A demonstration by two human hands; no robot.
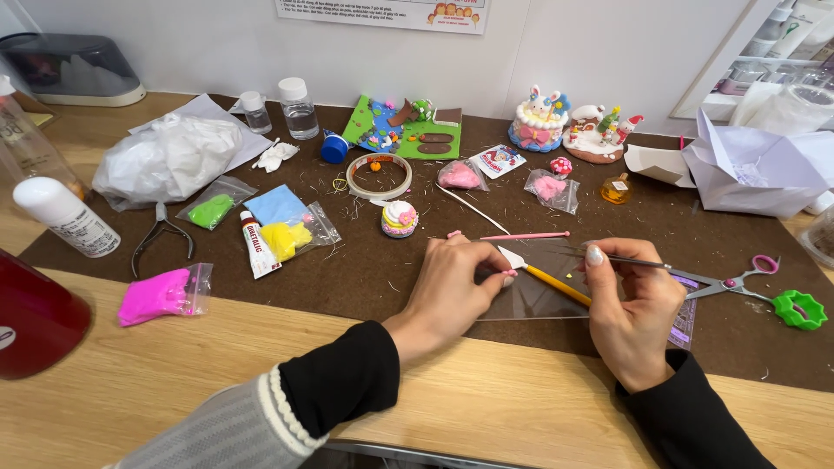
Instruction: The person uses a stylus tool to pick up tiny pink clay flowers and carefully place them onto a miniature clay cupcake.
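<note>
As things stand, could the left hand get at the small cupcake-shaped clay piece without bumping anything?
Probably yes: the cupcake-shaped clay piece sits just beyond the left hand on bare brown mat, nothing between; the hand would first have to let go of the clear sheet.

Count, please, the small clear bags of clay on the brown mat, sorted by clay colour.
Pink: 2
Magenta: 1
Green: 1
Yellow: 1
Total: 5

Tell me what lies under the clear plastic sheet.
The clear plastic sheet rests on the brown mat, which shows through it. Both hands, left and right, cover its edges, hiding what lies there.
</note>
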